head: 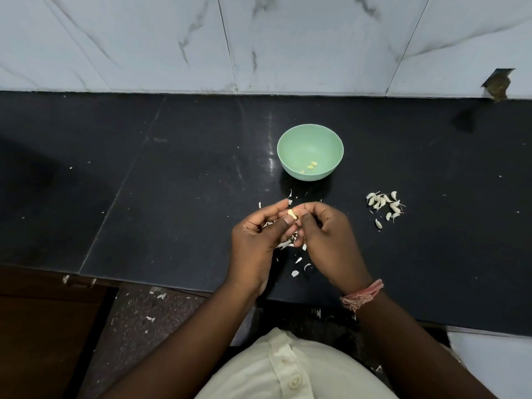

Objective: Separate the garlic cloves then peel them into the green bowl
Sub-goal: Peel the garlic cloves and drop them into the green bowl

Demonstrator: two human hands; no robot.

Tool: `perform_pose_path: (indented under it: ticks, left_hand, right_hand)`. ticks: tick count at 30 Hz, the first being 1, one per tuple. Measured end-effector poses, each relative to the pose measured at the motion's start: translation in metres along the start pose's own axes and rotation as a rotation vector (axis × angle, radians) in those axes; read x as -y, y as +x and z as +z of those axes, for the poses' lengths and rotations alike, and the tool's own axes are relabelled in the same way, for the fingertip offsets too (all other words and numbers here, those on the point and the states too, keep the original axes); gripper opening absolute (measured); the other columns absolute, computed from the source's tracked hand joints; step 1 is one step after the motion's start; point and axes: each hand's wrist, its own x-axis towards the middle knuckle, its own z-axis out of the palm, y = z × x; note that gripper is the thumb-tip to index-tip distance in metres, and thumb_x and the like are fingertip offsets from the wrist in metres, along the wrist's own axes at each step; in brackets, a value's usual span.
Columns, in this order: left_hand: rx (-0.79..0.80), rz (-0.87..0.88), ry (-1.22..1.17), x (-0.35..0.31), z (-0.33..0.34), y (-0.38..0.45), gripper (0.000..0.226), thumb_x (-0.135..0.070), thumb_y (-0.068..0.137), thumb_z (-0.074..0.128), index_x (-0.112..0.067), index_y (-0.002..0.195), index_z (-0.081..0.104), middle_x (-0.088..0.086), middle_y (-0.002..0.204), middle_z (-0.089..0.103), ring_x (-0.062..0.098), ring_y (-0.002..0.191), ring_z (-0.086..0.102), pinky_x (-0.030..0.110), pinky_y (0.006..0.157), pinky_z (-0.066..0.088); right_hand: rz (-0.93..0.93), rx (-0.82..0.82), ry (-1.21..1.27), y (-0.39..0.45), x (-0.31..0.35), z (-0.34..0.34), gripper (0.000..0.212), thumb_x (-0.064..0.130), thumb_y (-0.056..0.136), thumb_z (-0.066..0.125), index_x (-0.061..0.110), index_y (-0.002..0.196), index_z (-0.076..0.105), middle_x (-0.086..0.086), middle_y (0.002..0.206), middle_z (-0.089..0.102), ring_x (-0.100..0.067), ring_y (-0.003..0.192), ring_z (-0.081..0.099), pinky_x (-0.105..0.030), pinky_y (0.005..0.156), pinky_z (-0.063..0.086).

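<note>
Both hands meet over the near part of the dark counter (172,182). Left hand (256,240) pinches a clove (292,214) between thumb and fingers; right hand (325,234), fingers curled, pinches at the same clove. Peels (296,266) lie scattered below them. Green bowl (310,131) stands just beyond, three peeled cloves (310,166) inside. Unpeeled pile (384,204) sits right of the hands. Thread band (364,295) on right wrist.

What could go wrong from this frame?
1. The garlic clove, pinched between left hand and right hand, sits short of the green bowl; a slip would likely land it on the countertop.
2. Loose peels lie near the counter edge and may fall.
3. Peel might mix into the unpeeled cloves.
</note>
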Motion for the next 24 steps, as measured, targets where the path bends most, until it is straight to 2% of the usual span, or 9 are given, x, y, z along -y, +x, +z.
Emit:
perform_pose_path:
  ticks: [3,8,10,14,17,21,24]
  left_hand:
    - [0.010,0.002,-0.008,0.000,-0.001,-0.001,0.026,0.008,0.087,0.068,-0.001,0.110,0.073,0.016,0.101,0.076,0.023,0.091,0.074,0.024,0.078,0.058]
    - [-0.001,0.023,0.032,-0.001,-0.001,-0.002,0.022,0.009,0.086,0.068,-0.005,0.102,0.075,0.010,0.089,0.075,0.017,0.085,0.072,0.023,0.075,0.058]
    - [0.005,0.044,0.080,-0.002,-0.002,-0.003,0.022,0.008,0.086,0.069,-0.008,0.099,0.077,0.011,0.090,0.076,0.018,0.085,0.072,0.024,0.076,0.058]
    - [0.037,0.082,0.190,-0.005,-0.003,-0.005,0.020,0.006,0.087,0.071,-0.004,0.103,0.076,0.013,0.093,0.078,0.019,0.087,0.074,0.027,0.080,0.059]
    - [0.037,0.136,0.266,-0.007,-0.004,-0.006,0.023,0.006,0.087,0.071,-0.001,0.109,0.075,0.010,0.096,0.079,0.016,0.090,0.074,0.026,0.082,0.058]
    - [0.054,0.176,0.305,-0.010,-0.005,-0.003,0.024,0.007,0.086,0.072,-0.002,0.108,0.075,0.009,0.097,0.078,0.017,0.092,0.074,0.027,0.085,0.059]
    - [0.062,0.157,0.303,-0.008,-0.004,-0.002,0.023,0.010,0.087,0.071,0.002,0.107,0.074,0.011,0.096,0.078,0.016,0.089,0.073,0.026,0.082,0.058]
  right_hand:
    - [-0.033,0.006,-0.062,-0.002,0.004,-0.003,0.021,0.003,0.100,0.053,0.008,0.097,0.074,0.005,0.070,0.069,-0.005,0.057,0.063,-0.015,0.057,0.048]
    - [-0.079,0.020,-0.069,-0.005,0.011,-0.006,0.016,0.001,0.092,0.065,0.010,0.093,0.077,0.002,0.068,0.074,-0.002,0.057,0.065,-0.015,0.057,0.049]
    - [-0.080,0.017,-0.082,-0.006,0.012,-0.006,0.012,0.005,0.091,0.068,0.012,0.089,0.078,0.002,0.069,0.075,-0.004,0.057,0.067,-0.017,0.057,0.052]
    - [-0.101,-0.023,-0.204,-0.003,0.007,-0.008,0.010,0.017,0.088,0.074,0.019,0.078,0.075,0.006,0.066,0.074,-0.007,0.058,0.068,-0.030,0.062,0.058]
    - [-0.152,-0.055,-0.324,0.000,0.004,-0.009,0.011,0.020,0.084,0.074,0.020,0.073,0.072,0.010,0.062,0.069,-0.005,0.056,0.065,-0.029,0.061,0.056]
    - [-0.159,-0.080,-0.310,-0.002,0.001,-0.006,0.014,0.019,0.084,0.073,0.018,0.071,0.068,0.004,0.060,0.068,-0.016,0.057,0.068,-0.034,0.060,0.056]
    - [-0.131,-0.094,-0.254,-0.003,-0.002,-0.004,0.014,0.015,0.085,0.072,0.017,0.072,0.067,-0.001,0.063,0.067,-0.022,0.058,0.068,-0.032,0.057,0.054]
